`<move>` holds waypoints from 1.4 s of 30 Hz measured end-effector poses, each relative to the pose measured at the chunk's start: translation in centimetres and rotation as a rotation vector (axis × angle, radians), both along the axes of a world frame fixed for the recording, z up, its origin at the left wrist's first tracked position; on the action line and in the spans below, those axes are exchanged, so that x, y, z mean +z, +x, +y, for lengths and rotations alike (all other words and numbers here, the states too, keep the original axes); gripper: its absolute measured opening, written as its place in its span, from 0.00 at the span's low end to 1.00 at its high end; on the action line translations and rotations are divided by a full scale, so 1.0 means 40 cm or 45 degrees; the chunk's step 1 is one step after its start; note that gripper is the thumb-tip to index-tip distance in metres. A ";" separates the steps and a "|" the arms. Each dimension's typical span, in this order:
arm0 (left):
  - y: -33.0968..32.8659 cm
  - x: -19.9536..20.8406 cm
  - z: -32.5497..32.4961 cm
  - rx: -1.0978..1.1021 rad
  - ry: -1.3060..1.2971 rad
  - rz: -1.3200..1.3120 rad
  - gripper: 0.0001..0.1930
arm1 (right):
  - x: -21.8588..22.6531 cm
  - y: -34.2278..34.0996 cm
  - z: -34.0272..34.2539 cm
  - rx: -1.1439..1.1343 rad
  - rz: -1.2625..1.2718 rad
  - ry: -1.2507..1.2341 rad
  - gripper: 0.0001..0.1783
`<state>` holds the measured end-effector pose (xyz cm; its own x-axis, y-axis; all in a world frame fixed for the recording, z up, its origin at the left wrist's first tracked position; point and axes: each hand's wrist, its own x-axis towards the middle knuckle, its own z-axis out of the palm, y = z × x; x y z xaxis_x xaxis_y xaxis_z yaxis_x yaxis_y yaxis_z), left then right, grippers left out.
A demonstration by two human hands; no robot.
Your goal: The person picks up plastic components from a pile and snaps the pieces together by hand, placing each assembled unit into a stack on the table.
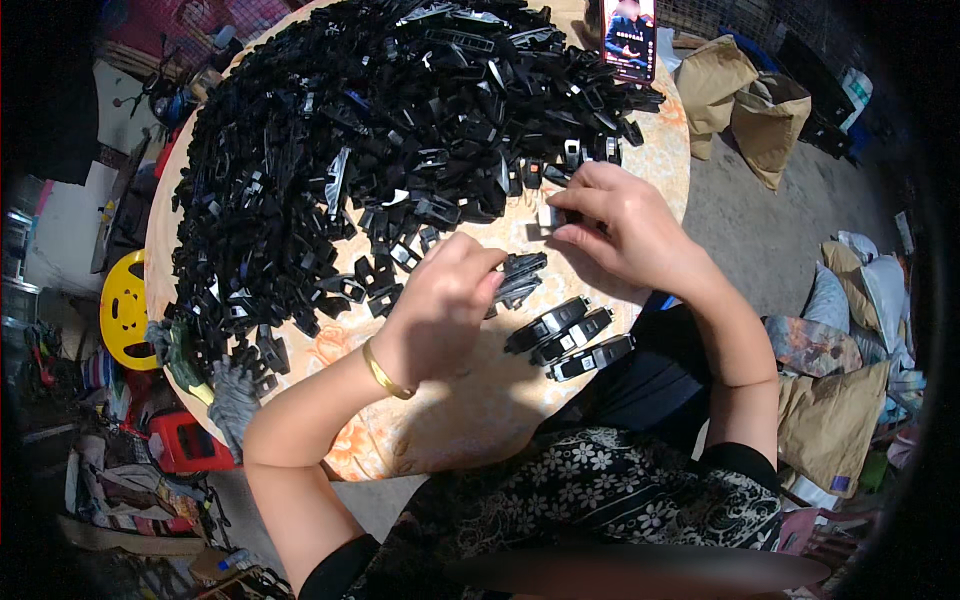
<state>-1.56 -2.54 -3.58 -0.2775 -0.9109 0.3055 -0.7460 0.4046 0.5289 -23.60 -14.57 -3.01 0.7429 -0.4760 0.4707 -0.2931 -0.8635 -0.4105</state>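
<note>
My left hand [448, 290], with a gold bangle on its wrist, is closed with the fingers curled. What lies inside them is hidden. Right beside its fingertips are several slim black plastic pieces [522, 278]; I cannot tell whether the hand touches them. My right hand [625, 225] pinches a small black plastic part [548, 216] with a pale, shiny face between thumb and fingers, close over the table. Nearer to me, three longer black plastic parts [570, 338] lie side by side near the table's edge.
A large heap of black plastic parts [400, 110] covers the far and left side of the round, flower-patterned table [470, 430]. A phone [628, 40] stands at the far right edge. Grey gloves [235, 400] hang at the left edge. Brown sacks [770, 125] stand on the floor.
</note>
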 end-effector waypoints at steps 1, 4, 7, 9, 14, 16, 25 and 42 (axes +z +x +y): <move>-0.003 0.001 -0.006 0.050 0.002 0.104 0.07 | 0.001 0.003 0.002 0.057 -0.062 0.112 0.13; -0.007 0.041 -0.013 0.156 0.410 0.215 0.04 | -0.014 0.014 0.012 0.170 -0.085 0.315 0.15; 0.003 0.016 -0.013 0.011 0.022 0.098 0.05 | -0.008 0.018 0.012 0.203 0.011 0.318 0.16; 0.007 0.024 -0.023 -0.100 -0.048 0.005 0.05 | -0.009 0.014 0.002 0.236 0.041 0.398 0.16; 0.007 0.048 -0.017 -0.230 -0.069 -0.010 0.07 | 0.020 0.009 0.024 0.340 0.189 0.492 0.15; 0.017 0.032 -0.014 -0.223 0.158 0.140 0.09 | 0.030 0.009 0.032 0.260 0.208 0.465 0.13; -0.001 0.006 -0.028 0.071 -0.082 0.101 0.16 | 0.014 0.011 0.027 0.181 0.214 0.156 0.13; 0.015 0.083 0.065 -0.157 0.234 -0.144 0.18 | 0.045 -0.020 0.032 0.389 0.408 0.295 0.12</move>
